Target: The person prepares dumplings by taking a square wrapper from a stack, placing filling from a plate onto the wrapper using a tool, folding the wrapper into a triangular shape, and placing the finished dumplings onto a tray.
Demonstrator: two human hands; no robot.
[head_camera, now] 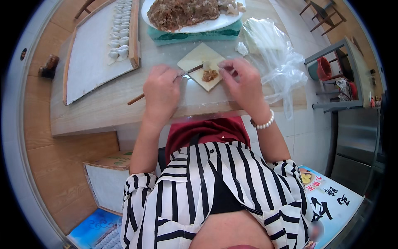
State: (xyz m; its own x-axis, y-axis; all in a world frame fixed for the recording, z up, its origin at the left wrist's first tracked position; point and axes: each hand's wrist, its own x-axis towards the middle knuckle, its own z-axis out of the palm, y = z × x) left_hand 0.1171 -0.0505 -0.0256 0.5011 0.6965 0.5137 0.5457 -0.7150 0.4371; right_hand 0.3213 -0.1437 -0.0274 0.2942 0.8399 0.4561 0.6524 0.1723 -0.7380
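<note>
My left hand (162, 90) grips a thin spatula (136, 99) with a wooden handle, whose dark flat blade reaches over a stack of square dough wrappers (193, 59). A small lump of brown minced filling (209, 75) lies on the top wrapper. Beside the blade tip, just above the mince, sits a pale piece that looks like shrimp (206, 65). My right hand (244, 79) is at the right corner of the wrappers, thumb and forefinger against the edge; whether they pinch the dough cannot be made out.
Beyond the wrappers, a white plate (199, 28) of minced filling stands on a green box (192, 36). To the left, a wood-framed tray (93, 59) carries rows of folded dumplings (121, 40). A clear plastic bag (273, 53) lies right, near a small white lump (241, 49).
</note>
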